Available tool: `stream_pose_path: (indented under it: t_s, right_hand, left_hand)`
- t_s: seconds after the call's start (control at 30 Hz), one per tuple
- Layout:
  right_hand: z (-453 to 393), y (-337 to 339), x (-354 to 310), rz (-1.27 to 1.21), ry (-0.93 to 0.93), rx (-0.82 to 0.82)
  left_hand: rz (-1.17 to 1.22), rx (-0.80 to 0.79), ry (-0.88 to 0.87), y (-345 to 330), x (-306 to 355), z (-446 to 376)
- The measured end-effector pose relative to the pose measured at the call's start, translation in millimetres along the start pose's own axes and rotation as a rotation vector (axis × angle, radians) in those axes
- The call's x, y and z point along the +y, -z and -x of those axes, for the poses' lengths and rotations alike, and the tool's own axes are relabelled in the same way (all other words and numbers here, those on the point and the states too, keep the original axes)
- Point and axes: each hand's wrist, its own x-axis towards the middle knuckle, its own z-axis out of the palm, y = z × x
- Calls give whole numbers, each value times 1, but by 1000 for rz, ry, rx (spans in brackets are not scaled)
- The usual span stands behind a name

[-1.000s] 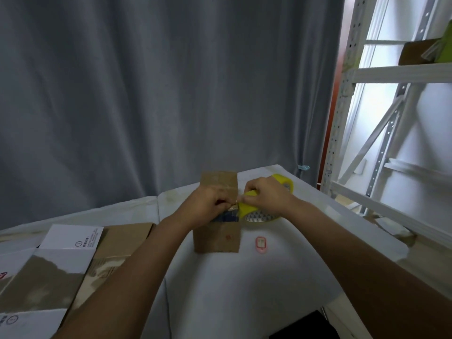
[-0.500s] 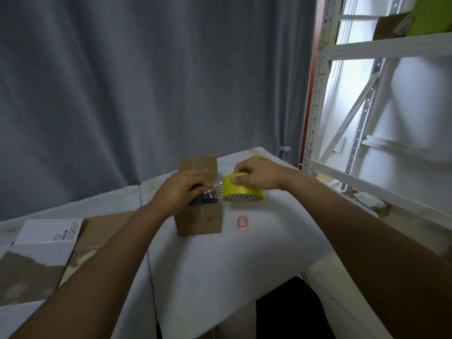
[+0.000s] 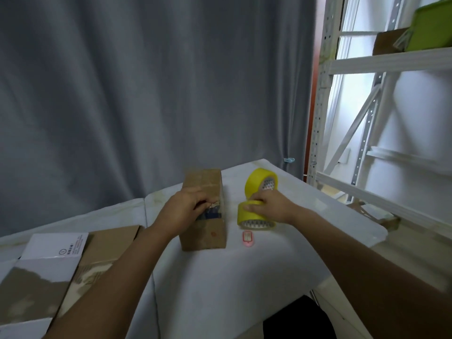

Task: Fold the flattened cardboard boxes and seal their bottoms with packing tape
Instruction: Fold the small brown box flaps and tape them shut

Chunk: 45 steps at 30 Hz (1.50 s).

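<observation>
Two rolls [image 3: 255, 214] near table's [image 3: 244, 277] far right corner; right hand [image 3: 270, 205] grips lower one, left hand [image 3: 184, 211] pinches something small on box [image 3: 204, 209]; taping step, next pull strip along seam

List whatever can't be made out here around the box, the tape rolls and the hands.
Head view only:
- Top seam of the cardboard box: covered by the left hand; taped or not, cannot tell.
- What the left fingertips pinch: too small.
- Top of the lower tape roll: covered by the right hand.
- Print on the small pink item: too small.
- Flattened boxes: cut off by the left edge.
</observation>
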Motion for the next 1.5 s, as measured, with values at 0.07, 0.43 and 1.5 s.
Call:
stream_pose_path:
  t_s: [0.07, 0.43, 1.5]
  right_hand:
    - [-5, -9, 6, -19, -56, 13]
    - [1, -46, 25, -250, -82, 393]
    - [24, -97, 31, -231, -380, 261]
  left_hand:
    - [6, 33, -15, -4, -1, 2]
    - [18, 84, -13, -9, 0, 5]
    - [35, 97, 0, 0, 10, 8]
